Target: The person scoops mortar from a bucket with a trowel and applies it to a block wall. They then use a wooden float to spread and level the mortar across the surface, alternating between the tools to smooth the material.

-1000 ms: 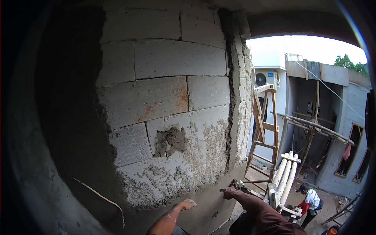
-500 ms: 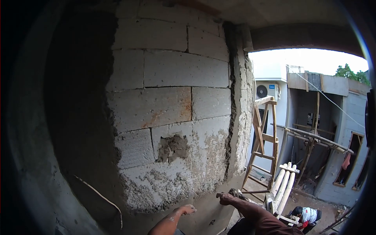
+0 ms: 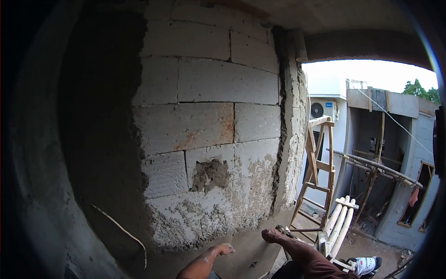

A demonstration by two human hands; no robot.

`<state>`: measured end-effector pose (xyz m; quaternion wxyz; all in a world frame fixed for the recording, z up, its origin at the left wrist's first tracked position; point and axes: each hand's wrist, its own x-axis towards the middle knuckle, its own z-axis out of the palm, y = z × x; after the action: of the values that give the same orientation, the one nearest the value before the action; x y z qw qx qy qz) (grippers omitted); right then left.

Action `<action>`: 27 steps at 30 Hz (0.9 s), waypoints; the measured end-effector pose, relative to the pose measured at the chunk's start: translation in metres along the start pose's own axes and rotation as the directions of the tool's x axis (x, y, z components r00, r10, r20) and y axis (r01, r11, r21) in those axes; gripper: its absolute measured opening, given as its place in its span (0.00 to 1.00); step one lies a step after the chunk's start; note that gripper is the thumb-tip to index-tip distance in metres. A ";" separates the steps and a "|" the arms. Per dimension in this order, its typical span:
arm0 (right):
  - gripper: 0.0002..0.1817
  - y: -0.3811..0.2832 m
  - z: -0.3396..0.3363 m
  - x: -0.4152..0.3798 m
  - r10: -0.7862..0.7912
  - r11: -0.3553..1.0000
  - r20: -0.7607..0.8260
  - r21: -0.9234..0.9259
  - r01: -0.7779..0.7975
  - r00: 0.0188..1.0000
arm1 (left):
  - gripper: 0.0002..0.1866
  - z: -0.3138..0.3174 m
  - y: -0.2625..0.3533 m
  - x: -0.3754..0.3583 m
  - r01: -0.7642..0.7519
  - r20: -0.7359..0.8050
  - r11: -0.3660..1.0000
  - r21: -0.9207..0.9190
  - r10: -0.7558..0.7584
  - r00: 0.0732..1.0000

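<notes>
Cable (image 3: 121, 229) trails down the dark, already coated wall at the far left. Right of it stands the block wall (image 3: 209, 88): bare blocks above, a rough mortar patch (image 3: 210, 174) near the middle, and splattered coat thickening toward the bottom.

Left hand (image 3: 224, 249), low at 6 o'clock in view: fingers curled in, nothing seen in it, knuckles resting on or just against the fresh render (image 3: 248, 239). The forearm comes up from the bottom edge.

The fresh render is a smooth grey band along the foot of the block wall. It runs between the two hands and out to the wall's corner.

Right hand (image 3: 271, 235), at 3 o'clock from the left hand and a little higher: closed around a mortar-laden tool (image 3: 283, 229). The tool itself is mostly hidden, so I cannot tell what kind it is. Its dark load sits at 2 o'clock from the knuckles, touching or just beside the wall's corner edge. The sleeve is dark red.

Judgement on the work in hand: the load looks best pressed firmly into the rough splatter just above the band, at 11 o'clock from the right hand. Strokes should go upward, with the tool's face nearly flat so the mix keys in rather than slumps. The corner edge needs care. The left hand is best kept off the wet surface.

Further right, outdoors: wooden ladder (image 3: 320, 172), white pipes (image 3: 339, 218), and another person (image 3: 365, 265) down below, well apart.
</notes>
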<state>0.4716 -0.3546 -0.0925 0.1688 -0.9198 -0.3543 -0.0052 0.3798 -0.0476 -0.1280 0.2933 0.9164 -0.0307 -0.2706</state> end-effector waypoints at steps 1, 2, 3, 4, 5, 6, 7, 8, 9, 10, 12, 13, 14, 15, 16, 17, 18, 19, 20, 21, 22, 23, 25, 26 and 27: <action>0.13 0.000 0.003 0.000 -0.014 1.000 0.006 0.004 0.014 1.000 | 0.20 0.001 -0.001 0.001 0.002 0.002 1.000 -0.004 -0.002 1.000; 0.13 0.000 0.005 0.003 -0.024 1.000 0.007 0.011 0.024 1.000 | 0.20 0.002 -0.004 0.002 -0.032 -0.029 0.999 0.021 0.033 0.999; 0.13 0.001 0.007 0.001 -0.024 1.000 0.010 0.014 0.024 1.000 | 0.20 0.003 -0.006 0.002 -0.065 -0.059 0.997 0.048 0.068 0.996; 0.15 -0.011 -0.001 -0.006 0.024 1.000 0.012 -0.016 -0.024 1.000 | 0.20 0.003 -0.009 0.004 -0.062 -0.057 0.997 0.047 0.064 0.996; 0.17 -0.018 -0.005 -0.009 0.072 0.996 0.013 -0.047 -0.072 0.997 | 0.20 0.003 -0.013 0.008 -0.079 -0.064 0.994 0.071 0.083 0.994; 0.17 -0.014 -0.003 -0.007 0.071 0.996 0.018 -0.045 -0.071 0.997 | 0.20 0.005 -0.016 0.011 -0.095 -0.070 0.991 0.095 0.102 0.992; 0.19 -0.007 -0.003 -0.003 0.013 0.991 0.088 -0.133 -0.001 0.996 | 0.20 0.006 -0.018 0.011 -0.093 -0.068 0.991 0.092 0.099 0.993; 0.22 0.001 -0.001 0.003 -0.039 0.974 0.162 -0.215 0.074 0.986 | 0.20 0.006 -0.017 0.009 -0.094 -0.076 0.991 0.100 0.101 0.992; 0.22 0.007 0.003 0.008 -0.038 0.974 0.163 -0.214 0.073 0.986 | 0.20 0.006 -0.016 0.008 -0.096 -0.082 0.989 0.108 0.105 0.991; 0.23 0.012 0.010 0.010 -0.023 0.981 0.109 -0.187 0.043 0.994 | 0.20 0.006 -0.016 0.008 -0.098 -0.077 0.989 0.109 0.106 0.991; 0.25 0.025 0.020 0.009 0.006 0.988 0.054 -0.156 0.003 0.999 | 0.19 0.005 -0.016 0.007 -0.097 -0.088 0.992 0.077 0.104 0.991; 0.27 0.022 0.021 0.009 0.027 0.992 0.084 -0.128 -0.016 0.996 | 0.19 0.004 -0.013 0.003 -0.102 -0.075 0.991 0.081 0.108 0.991; 0.29 0.019 0.020 0.009 0.048 0.994 0.114 -0.100 -0.036 0.992 | 0.19 0.001 -0.008 -0.002 -0.063 -0.060 0.996 0.064 0.066 0.996; 0.29 0.017 0.019 0.007 0.062 0.994 0.112 -0.095 -0.052 0.992 | 0.19 -0.002 -0.004 -0.006 -0.022 -0.043 0.999 0.049 0.024 0.999; 0.29 0.018 0.021 0.006 0.066 0.994 0.161 -0.101 -0.050 0.985 | 0.19 -0.004 -0.002 -0.007 -0.028 -0.029 0.998 0.056 0.029 0.999; 0.29 0.019 0.022 0.005 0.067 0.993 0.211 -0.106 -0.045 0.975 | 0.21 -0.005 -0.001 -0.009 -0.006 -0.047 0.999 0.047 0.008 0.999; 0.31 0.021 0.024 0.007 0.066 0.989 0.293 -0.145 -0.024 0.954 | 0.24 -0.002 -0.002 -0.011 0.017 -0.063 0.999 0.033 -0.015 0.998; 0.31 0.022 0.025 0.006 0.074 0.989 0.299 -0.142 -0.033 0.951 | 0.24 0.000 -0.006 -0.007 0.016 -0.051 0.999 0.033 -0.014 0.999; 0.31 0.023 0.026 0.006 0.074 0.990 0.317 -0.138 -0.031 0.946 | 0.23 0.000 -0.010 -0.001 -0.026 -0.084 0.997 0.073 0.033 0.996; 0.30 0.024 0.026 0.007 0.073 0.990 0.334 -0.136 -0.028 0.940 | 0.23 0.001 -0.015 0.003 -0.067 -0.118 0.991 0.113 0.080 0.990; 0.29 0.025 0.027 0.006 0.053 0.986 0.300 -0.166 -0.002 0.952 | 0.23 0.002 -0.016 0.002 -0.068 -0.111 0.992 0.110 0.080 0.991; 0.29 0.026 0.027 0.007 0.059 0.986 0.306 -0.165 -0.008 0.950 | 0.24 0.003 -0.016 0.002 -0.061 -0.139 0.992 0.112 0.076 0.987; 0.28 0.029 0.029 0.008 0.012 0.990 0.287 -0.141 0.030 0.958 | 0.25 0.004 -0.018 0.005 -0.059 -0.156 0.992 0.109 0.076 0.985; 0.28 0.030 0.030 0.006 -0.054 0.986 0.238 -0.140 0.090 0.970 | 0.26 0.004 -0.020 0.008 -0.059 -0.148 0.992 0.116 0.076 0.986; 0.28 0.031 0.032 0.003 -0.046 0.987 0.248 -0.140 0.082 0.968 | 0.27 0.004 -0.022 0.012 -0.058 -0.141 0.991 0.122 0.075 0.987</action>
<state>0.4908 -0.3641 -0.1319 0.0546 -0.9115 -0.4005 0.0758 0.3854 -0.0339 -0.1491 0.2491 0.9478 -0.0558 -0.1911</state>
